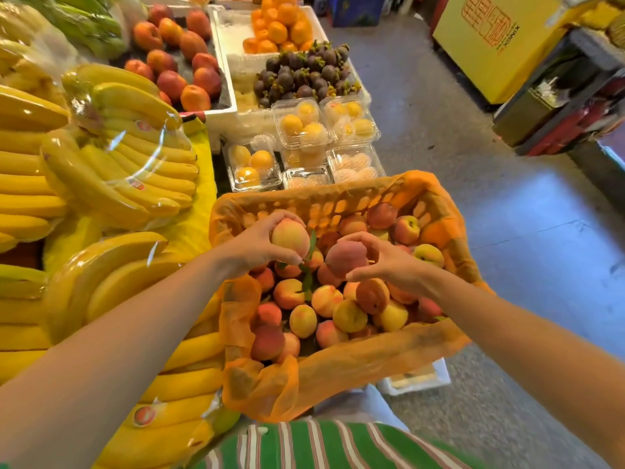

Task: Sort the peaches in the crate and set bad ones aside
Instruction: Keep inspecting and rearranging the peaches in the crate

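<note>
Peaches (324, 299) lay heaped in an orange-lined crate (372, 363) beside the banana display (111, 157). Left hand (250, 247) held 1 pale peach (290, 237) above the heap, fingers curled round it. Right hand (389, 262) held 1 darker red peach (345, 258) likewise, fingers wrapped over its top. The 2 held fruits were close together, not touching.

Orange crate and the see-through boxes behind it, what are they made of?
The orange crate looks like hard plastic: its wall has moulded slots. A crinkly orange liner, probably thin film, drapes over it. The see-through boxes look like glossy plastic; fruit shows through.
</note>
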`<act>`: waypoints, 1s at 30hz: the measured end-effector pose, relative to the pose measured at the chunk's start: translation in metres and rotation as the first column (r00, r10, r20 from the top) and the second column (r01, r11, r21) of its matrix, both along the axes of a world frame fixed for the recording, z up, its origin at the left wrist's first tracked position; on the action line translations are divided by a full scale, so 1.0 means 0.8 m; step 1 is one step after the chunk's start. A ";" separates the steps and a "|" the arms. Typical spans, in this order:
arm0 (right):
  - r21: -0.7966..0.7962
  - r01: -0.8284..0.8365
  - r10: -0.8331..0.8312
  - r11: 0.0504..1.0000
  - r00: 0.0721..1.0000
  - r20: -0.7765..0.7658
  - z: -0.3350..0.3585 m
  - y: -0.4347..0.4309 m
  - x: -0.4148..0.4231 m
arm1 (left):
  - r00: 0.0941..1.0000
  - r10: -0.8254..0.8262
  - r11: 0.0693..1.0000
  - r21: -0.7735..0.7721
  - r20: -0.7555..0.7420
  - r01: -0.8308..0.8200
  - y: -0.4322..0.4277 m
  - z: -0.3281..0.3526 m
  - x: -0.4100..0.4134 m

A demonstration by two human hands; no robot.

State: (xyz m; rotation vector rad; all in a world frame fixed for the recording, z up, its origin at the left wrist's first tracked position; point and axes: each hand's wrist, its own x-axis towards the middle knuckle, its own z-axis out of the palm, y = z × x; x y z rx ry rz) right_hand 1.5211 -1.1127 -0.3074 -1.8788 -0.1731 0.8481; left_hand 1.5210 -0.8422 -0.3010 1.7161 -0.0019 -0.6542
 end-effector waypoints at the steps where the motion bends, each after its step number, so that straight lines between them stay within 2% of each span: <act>1: 0.007 0.003 -0.003 1.000 0.999 0.050 0.002 -0.004 -0.002 | 1.000 -0.015 1.000 0.016 0.015 0.014 -0.003 -0.001 0.001; 5: 0.007 -0.040 0.037 0.999 0.972 0.230 -0.001 -0.019 -0.005 | 0.993 -0.109 0.991 0.079 0.050 0.105 -0.014 -0.007 0.009; 7: 0.007 -0.040 0.037 0.999 0.968 0.249 0.001 -0.025 -0.005 | 0.987 -0.153 0.983 0.108 0.046 0.147 -0.020 -0.012 0.014; 9: -0.034 -0.023 0.031 0.999 0.971 0.236 0.005 -0.031 -0.003 | 0.984 -0.174 0.975 0.148 0.043 0.166 -0.027 -0.015 0.018; 15: -0.319 -0.053 0.108 0.946 0.982 0.157 0.021 -0.069 0.015 | 0.973 -0.230 0.946 0.237 0.016 0.220 -0.047 -0.023 0.030; 19: -0.422 -0.213 0.265 0.881 0.962 0.066 0.026 -0.096 0.015 | 0.959 -0.283 0.893 0.366 0.002 0.263 -0.066 -0.039 0.042; 22: -0.533 -0.384 0.446 0.754 0.895 -0.014 0.031 -0.100 0.006 | 0.926 -0.377 0.807 0.496 0.019 0.319 -0.084 -0.050 0.046; 24: -0.543 -0.423 0.489 0.725 0.872 -0.026 0.026 -0.095 -0.002 | 0.912 -0.409 0.759 0.547 -0.021 0.353 -0.095 -0.055 0.048; 30: -0.526 -0.430 0.506 0.734 0.863 0.000 0.027 -0.075 -0.021 | 0.893 -0.437 0.665 0.631 -0.104 0.399 -0.120 -0.068 0.044</act>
